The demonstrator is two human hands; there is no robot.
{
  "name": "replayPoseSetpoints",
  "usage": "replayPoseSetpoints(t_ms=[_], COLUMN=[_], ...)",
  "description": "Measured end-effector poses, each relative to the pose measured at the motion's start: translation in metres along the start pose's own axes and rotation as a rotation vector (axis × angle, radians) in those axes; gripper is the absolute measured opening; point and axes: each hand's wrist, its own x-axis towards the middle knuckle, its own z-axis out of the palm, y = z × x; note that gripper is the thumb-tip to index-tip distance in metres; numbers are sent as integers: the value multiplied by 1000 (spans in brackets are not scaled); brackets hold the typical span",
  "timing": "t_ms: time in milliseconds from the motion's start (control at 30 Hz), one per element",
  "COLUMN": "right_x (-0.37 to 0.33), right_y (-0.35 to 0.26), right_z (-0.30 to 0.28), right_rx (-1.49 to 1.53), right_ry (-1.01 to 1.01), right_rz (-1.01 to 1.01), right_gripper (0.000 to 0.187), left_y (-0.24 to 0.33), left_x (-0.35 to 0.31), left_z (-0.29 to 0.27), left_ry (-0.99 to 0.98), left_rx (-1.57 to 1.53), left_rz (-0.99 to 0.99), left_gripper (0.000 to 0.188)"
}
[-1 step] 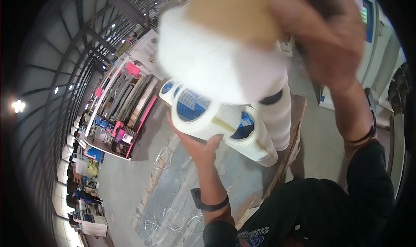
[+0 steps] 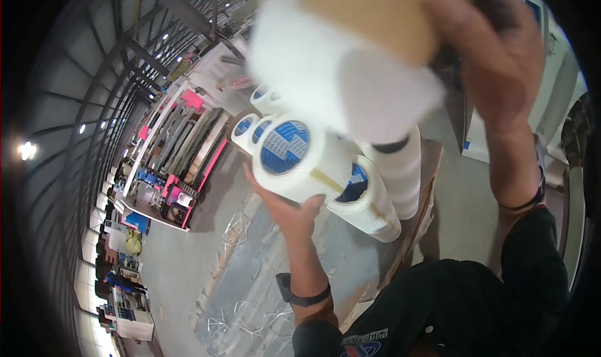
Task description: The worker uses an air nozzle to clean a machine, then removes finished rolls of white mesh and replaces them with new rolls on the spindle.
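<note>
My left hand [image 2: 289, 214] is wrapped round the lower side of a white mesh roll [image 2: 325, 160], thumb on one side and fingers on the other. That roll is tilted, and its near end shows a blue-and-white patterned core. High on the right, my right hand [image 2: 501, 69] grips the edge of a tan cardboard-like piece [image 2: 375, 12], its far fingers hidden. Against this piece is a blurred white object [image 2: 300, 62], its kind unclear, covering part of the rolls behind. Just right of the held roll lies a similar white roll [image 2: 379, 210].
Another white roll [image 2: 405, 175] stands farther right, and several smaller-looking rolls [image 2: 243, 126] are behind on the left. Beneath is a pallet-like base [image 2: 250, 294] with plastic film and loose straps. A pink-and-white machine [image 2: 175, 150] stands left; a pale machine [image 2: 501, 138] stands right.
My right hand has moved right with the tan piece and the white object, uncovering more rolls behind. The roll in my left hand has shifted slightly right, and more of its patterned core shows.
</note>
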Motion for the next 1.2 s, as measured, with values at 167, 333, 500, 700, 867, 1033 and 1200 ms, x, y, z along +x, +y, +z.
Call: replayPoseSetpoints(t_ms=[167, 333, 500, 700, 867, 1033, 1200], right_x=[-18, -45, -51, -58, -94, -131, -176], right_y=[-29, -21, -27, -21, -18, -46, -93], right_z=[-72, -127, -149, -141, -78, -18, 31], right_rx=[-603, -538, -468, -324, 198, 165, 259], right_ry=[181, 189, 178, 6, -182, -496, -694], right_rz=[36, 164, 232, 130, 187, -105, -140], right_gripper=[31, 30, 29, 34, 43, 33, 26], left_y=[-10, -8, 2, 25, 92, 132, 185], left_x=[5, 0, -16, -59, -129, -220, -274], left_z=[7, 15, 12, 0, 31, 30, 14], left_ry=[-99, -301, -332, 153, 184, 109, 241], left_rx=[107, 286, 441, 422, 142, 16, -101], left_rz=[49, -59, -71, 53, -51, -370, -356], left_gripper=[134, 128, 120, 96, 100, 112, 64])
